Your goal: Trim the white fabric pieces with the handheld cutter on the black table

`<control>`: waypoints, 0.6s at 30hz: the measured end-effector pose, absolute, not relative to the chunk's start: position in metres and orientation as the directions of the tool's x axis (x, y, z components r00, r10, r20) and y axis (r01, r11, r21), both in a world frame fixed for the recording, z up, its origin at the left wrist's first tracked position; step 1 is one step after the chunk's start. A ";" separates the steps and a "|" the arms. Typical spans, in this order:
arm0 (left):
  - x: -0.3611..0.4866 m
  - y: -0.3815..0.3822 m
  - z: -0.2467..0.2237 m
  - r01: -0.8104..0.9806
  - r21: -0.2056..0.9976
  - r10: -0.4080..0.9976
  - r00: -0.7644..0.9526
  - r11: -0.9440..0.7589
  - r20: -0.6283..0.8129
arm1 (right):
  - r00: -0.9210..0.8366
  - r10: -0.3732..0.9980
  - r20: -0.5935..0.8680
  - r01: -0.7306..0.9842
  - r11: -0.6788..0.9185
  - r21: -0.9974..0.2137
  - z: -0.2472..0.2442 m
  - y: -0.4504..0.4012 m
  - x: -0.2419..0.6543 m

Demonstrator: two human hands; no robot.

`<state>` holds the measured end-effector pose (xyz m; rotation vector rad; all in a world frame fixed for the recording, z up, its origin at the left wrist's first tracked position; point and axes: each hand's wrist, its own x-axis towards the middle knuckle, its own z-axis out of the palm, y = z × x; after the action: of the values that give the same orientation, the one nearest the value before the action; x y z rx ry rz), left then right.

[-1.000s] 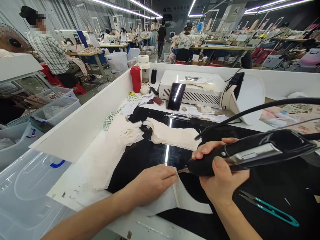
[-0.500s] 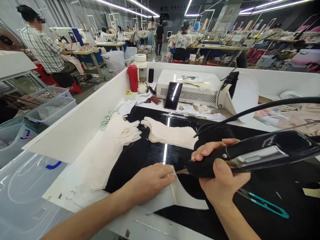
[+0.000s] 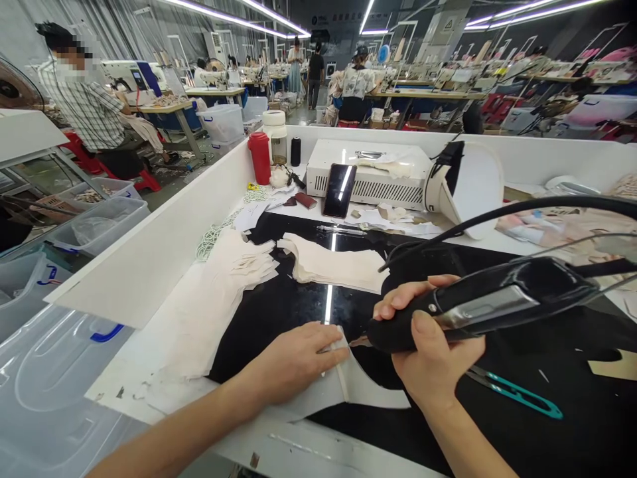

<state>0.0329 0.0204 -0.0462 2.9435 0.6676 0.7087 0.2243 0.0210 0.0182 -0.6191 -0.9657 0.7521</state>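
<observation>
Grip unchanged: right hand (image 3: 434,358) still holds black tool (image 3: 497,305).

We are seeing a bare left hand (image 3: 293,362) and a bare right hand (image 3: 432,352), wrists uncovered; on the near side, the left forearm (image 3: 199,418) and right forearm (image 3: 465,435) are showing bare too.

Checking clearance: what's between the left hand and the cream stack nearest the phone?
Head view: only black surface and a reflected light streak between left hand and cream stack.
</observation>
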 end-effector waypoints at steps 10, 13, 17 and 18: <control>0.030 0.018 -0.030 0.380 0.124 0.398 0.842 -0.917 0.363 | 0.371 0.778 0.506 -0.289 0.615 -0.734 0.022 0.013 0.231; 0.034 0.017 -0.024 0.352 0.166 0.389 0.855 -0.921 0.345 | 0.360 0.780 0.512 -0.274 0.612 -0.742 0.019 0.013 0.231; 0.037 0.016 -0.022 0.345 0.185 0.388 0.866 -0.920 0.315 | 0.348 0.790 0.504 -0.259 0.598 -0.759 0.015 0.013 0.229; 0.037 0.015 -0.022 0.350 0.186 0.393 0.865 -0.918 0.313 | 0.343 0.793 0.503 -0.259 0.594 -0.761 0.014 0.013 0.228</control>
<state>0.0373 0.0152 -0.0225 2.9136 0.5829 0.5285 0.2282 0.0130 0.0144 -0.6326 -0.9967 0.7461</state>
